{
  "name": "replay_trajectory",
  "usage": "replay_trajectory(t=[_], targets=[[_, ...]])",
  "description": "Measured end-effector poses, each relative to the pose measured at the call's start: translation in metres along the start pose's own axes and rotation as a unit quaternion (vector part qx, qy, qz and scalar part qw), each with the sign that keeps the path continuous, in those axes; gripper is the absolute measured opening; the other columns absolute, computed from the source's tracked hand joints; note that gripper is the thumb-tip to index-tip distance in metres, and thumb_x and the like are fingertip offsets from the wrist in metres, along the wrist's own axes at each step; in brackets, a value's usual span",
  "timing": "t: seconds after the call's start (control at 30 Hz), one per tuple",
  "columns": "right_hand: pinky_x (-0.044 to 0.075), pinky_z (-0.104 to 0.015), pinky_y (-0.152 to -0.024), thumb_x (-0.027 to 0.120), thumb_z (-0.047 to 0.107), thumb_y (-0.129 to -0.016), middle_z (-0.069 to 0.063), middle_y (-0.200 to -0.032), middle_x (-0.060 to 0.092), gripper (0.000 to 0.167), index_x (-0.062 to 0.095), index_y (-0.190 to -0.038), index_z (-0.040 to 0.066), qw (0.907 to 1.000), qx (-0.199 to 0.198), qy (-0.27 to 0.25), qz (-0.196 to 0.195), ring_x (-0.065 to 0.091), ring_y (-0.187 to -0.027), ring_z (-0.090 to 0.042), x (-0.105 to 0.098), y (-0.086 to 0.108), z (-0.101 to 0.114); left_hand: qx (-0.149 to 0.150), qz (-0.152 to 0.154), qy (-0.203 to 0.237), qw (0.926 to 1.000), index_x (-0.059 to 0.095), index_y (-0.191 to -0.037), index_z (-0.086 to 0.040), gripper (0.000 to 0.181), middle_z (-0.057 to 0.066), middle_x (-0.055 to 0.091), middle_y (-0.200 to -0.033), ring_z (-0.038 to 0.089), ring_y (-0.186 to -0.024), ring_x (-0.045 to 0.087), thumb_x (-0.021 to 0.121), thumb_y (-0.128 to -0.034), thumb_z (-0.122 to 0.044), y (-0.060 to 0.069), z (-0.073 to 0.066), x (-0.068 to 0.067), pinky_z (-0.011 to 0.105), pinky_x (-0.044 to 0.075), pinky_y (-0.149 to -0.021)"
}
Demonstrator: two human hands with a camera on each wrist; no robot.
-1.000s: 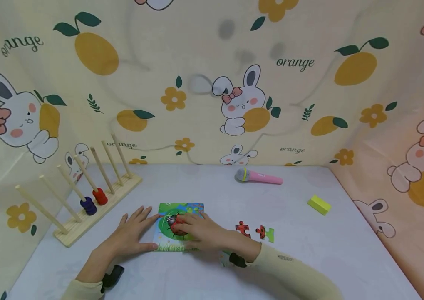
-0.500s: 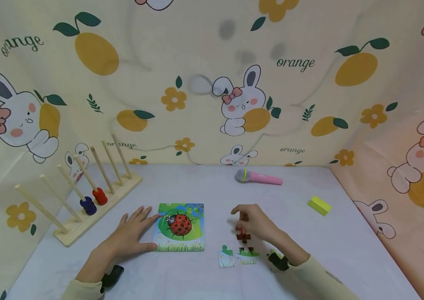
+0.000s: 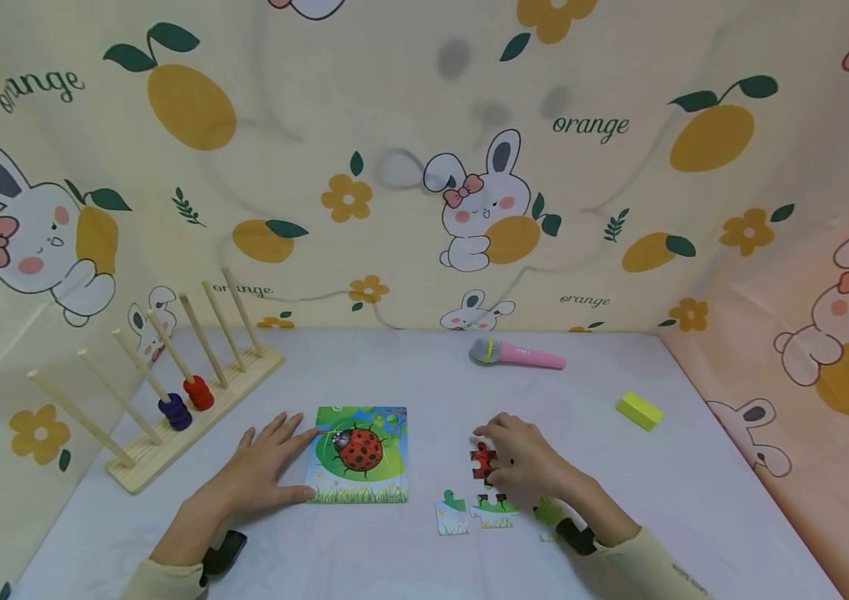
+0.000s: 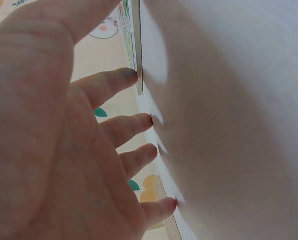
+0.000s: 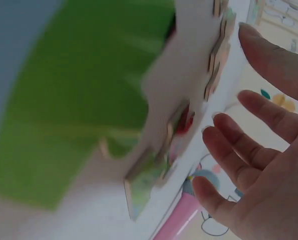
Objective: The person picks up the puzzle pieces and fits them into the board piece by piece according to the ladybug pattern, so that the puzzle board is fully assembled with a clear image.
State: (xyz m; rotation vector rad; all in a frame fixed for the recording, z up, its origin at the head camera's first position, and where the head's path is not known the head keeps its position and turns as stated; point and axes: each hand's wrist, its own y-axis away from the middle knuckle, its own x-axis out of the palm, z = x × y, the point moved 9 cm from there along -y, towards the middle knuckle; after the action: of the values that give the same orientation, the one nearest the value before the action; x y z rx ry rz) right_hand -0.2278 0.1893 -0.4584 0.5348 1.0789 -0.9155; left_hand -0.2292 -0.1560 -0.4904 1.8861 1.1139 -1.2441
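My left hand (image 3: 262, 471) rests with spread fingers at the left side of a square ladybug puzzle board (image 3: 359, 450); thumb and index finger touch its edge. In the left wrist view the fingertips rest on the table, one against the board's thin edge (image 4: 138, 50). My right hand (image 3: 525, 454) hovers over loose jigsaw pieces, its fingers loosely bent around a red piece (image 3: 481, 463). In the right wrist view nothing is between those fingers. In front lie a grass piece (image 3: 453, 518), a second grass piece (image 3: 496, 517) and a green piece (image 3: 546, 510), partly hidden by the wrist.
A wooden peg rack (image 3: 195, 421) with blue rings (image 3: 176, 412) and red rings (image 3: 199, 392) stands at the left. Behind lies a pink toy microphone (image 3: 525, 354). A yellow block (image 3: 639, 411) sits at the right. Patterned cloth (image 3: 409, 108) encloses the table's back and sides.
My right hand has left the ladybug board and moved right, over the loose pieces, uncovering the picture. Lately it has shifted slightly further right. The left hand has stayed in place.
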Motion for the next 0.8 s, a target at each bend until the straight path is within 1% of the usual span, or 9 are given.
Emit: replay_trajectory(t=[0.1,0.17,0.27,0.5,0.8], targets=[[0.046,-0.057,-0.088,0.088,0.006,-0.072,-0.011,-0.116,0.061,0.062,0.063,-0.128,0.002,1.0000,-0.006,0.000,0.004,0.058,-0.106,-0.029,0.0055,-0.0014,0.0013,0.001,-0.002,-0.003,1.0000,0.047,-0.150,-0.016,0.097,0.021,0.032,-0.158,0.049,-0.145,0.021,0.069,-0.0749,-0.073,0.0001,-0.0001,-0.0004,0.081,0.015,-0.103],[0.047,-0.057,-0.088,0.087,0.003,-0.071,-0.011,-0.116,0.062,0.063,0.062,-0.129,0.002,1.0000,-0.002,0.000,0.005,0.058,-0.106,-0.029,0.0079,-0.0025,0.0013,0.001,-0.002,-0.004,1.0000,0.047,-0.150,-0.015,0.097,0.021,0.032,-0.158,0.049,-0.145,0.021,0.069,-0.0746,-0.073,-0.0001,0.0001,-0.0002,0.081,0.015,-0.103],[0.046,-0.056,-0.089,0.086,0.001,-0.070,-0.010,-0.115,0.063,0.063,0.062,-0.129,0.003,0.9999,0.008,-0.003,0.011,0.058,-0.105,-0.028,0.0108,-0.0036,0.0012,0.001,-0.002,-0.005,1.0000,0.047,-0.150,-0.015,0.098,0.021,0.032,-0.158,0.049,-0.145,0.021,0.069,-0.0742,-0.074,-0.0005,0.0006,0.0002,0.081,0.015,-0.103],[0.046,-0.054,-0.087,0.087,0.000,-0.071,-0.009,-0.113,0.062,0.062,0.063,-0.128,0.003,0.9999,0.009,-0.003,0.013,0.057,-0.104,-0.027,0.0106,-0.0043,0.0032,0.002,-0.003,-0.006,1.0000,0.047,-0.150,-0.016,0.098,0.021,0.032,-0.158,0.049,-0.145,0.021,0.068,-0.0741,-0.075,-0.0005,0.0012,0.0003,0.081,0.015,-0.103],[0.044,-0.052,-0.088,0.084,-0.002,-0.073,-0.010,-0.113,0.057,0.057,0.064,-0.126,0.003,0.9996,0.017,-0.015,0.016,0.055,-0.099,-0.024,0.0103,-0.0023,0.0018,0.001,0.000,-0.003,1.0000,0.046,-0.150,-0.016,0.098,0.021,0.032,-0.158,0.049,-0.145,0.021,0.069,-0.0742,-0.074,-0.0004,0.0010,0.0004,0.081,0.015,-0.103]])
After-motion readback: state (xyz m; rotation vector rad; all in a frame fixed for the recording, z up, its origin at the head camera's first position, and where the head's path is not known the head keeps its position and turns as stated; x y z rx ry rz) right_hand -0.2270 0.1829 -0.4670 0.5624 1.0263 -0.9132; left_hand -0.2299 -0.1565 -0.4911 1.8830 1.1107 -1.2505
